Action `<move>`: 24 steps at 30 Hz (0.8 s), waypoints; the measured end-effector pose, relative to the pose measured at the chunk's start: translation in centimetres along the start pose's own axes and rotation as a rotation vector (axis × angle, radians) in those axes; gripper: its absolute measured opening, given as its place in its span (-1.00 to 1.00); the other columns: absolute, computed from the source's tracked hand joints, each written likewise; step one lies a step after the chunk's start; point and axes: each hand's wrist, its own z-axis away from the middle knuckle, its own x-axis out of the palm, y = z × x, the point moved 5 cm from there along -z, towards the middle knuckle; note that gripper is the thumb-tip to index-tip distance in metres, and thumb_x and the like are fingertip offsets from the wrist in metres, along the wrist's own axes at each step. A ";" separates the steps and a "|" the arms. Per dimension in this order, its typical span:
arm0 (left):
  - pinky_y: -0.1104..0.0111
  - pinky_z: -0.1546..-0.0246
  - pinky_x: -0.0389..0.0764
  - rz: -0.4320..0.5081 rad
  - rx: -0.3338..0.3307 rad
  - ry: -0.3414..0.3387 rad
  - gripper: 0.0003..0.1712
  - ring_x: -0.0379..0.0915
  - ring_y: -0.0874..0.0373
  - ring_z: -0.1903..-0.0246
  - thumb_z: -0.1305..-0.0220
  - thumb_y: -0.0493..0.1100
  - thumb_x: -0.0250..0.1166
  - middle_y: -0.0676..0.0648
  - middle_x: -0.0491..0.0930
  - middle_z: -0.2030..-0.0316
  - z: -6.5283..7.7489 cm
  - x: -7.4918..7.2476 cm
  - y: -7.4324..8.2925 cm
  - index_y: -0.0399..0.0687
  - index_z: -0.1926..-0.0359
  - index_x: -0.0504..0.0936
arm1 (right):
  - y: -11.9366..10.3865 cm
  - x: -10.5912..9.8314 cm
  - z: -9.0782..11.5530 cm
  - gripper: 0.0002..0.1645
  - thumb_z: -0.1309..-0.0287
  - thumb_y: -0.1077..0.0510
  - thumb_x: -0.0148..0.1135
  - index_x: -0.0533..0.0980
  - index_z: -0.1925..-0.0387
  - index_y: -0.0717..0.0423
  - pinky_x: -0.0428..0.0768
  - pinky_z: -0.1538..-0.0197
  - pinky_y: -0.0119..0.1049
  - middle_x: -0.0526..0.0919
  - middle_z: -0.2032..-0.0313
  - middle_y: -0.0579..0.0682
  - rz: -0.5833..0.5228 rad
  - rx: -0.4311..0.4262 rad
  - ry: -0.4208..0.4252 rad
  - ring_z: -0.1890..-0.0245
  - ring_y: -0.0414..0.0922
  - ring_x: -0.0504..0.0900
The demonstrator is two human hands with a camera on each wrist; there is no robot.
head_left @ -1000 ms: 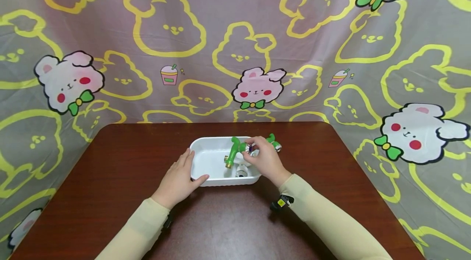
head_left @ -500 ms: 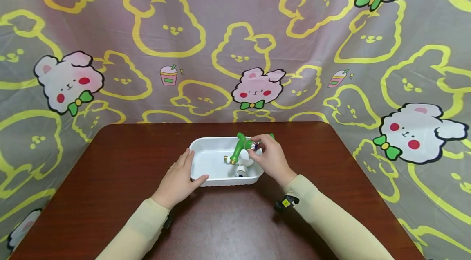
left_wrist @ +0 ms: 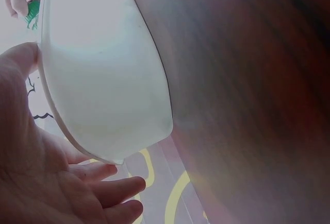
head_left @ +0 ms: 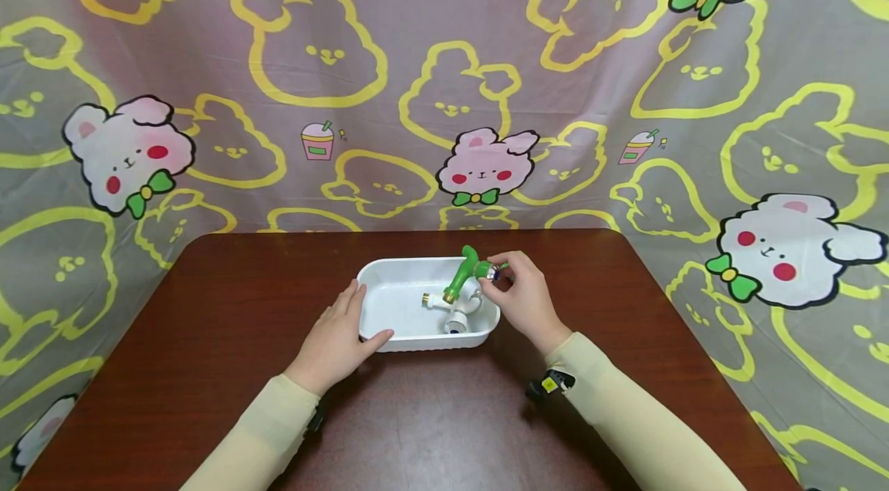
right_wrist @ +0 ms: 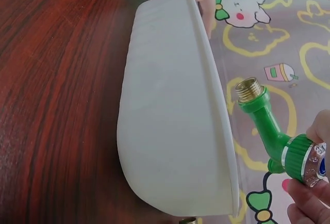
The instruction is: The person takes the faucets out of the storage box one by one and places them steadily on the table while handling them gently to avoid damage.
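1. Showing bunnies and yellow lines on the cloth [head_left: 128, 155], and standing under it with the brown table [head_left: 174, 367].
2. Reaching in with a pale left sleeve [head_left: 243, 429].
3. Resting the left hand [head_left: 338, 340] on the left end of the white tub [head_left: 417, 344]. Laying the thumb along the near edge, and spreading the other fingers loosely, almost straight, against the end. Touching the rim but not curling tight round it.
4. Sitting on the table with the tub, and lying inside its right half with a white tap [head_left: 457, 321]. Pointing the brass end of that white tap to the left.
5. Hanging above the right part of the tub with the green tap [head_left: 464, 272]. Tilting its brass end down and to the left, and its round green end up. Being apart from the tub's rim in the right wrist view.
6. Pinching the green tap by its shiny knob [right_wrist: 314, 165], using the thumb and fingertips of the right hand [head_left: 524, 298]. Closing those fingers just enough to hold it.
7. Coming in at the far right with another pale sleeve [head_left: 625, 414], and wearing a black strap with a yellow patch [head_left: 550, 383] by the wrist.
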 end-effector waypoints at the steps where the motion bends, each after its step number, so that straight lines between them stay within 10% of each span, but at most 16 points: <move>1: -0.26 -0.36 0.35 -0.001 0.000 0.001 0.12 0.25 -0.38 -0.44 -0.30 0.30 0.35 -0.47 0.14 -0.52 0.0 0.0 0.0 -0.45 -0.51 0.18 | 0.1 -0.1 0.0 -0.63 -0.11 0.24 0.51 0.59 0.04 0.16 0.70 0.16 0.05 0.62 0.13 0.08 -0.004 0.007 0.002 0.26 0.10 0.69; 24: -0.24 -0.34 0.38 0.007 0.005 0.016 0.08 0.29 -0.40 -0.41 -0.31 0.26 0.36 -0.48 0.18 -0.50 0.1 -0.4 0.2 -0.45 -0.50 0.21 | 1.8 -2.6 -0.3 -0.61 -0.06 0.21 0.55 0.60 0.07 0.17 0.67 0.24 -0.22 0.62 0.17 0.07 -0.002 0.070 0.126 0.25 -0.03 0.70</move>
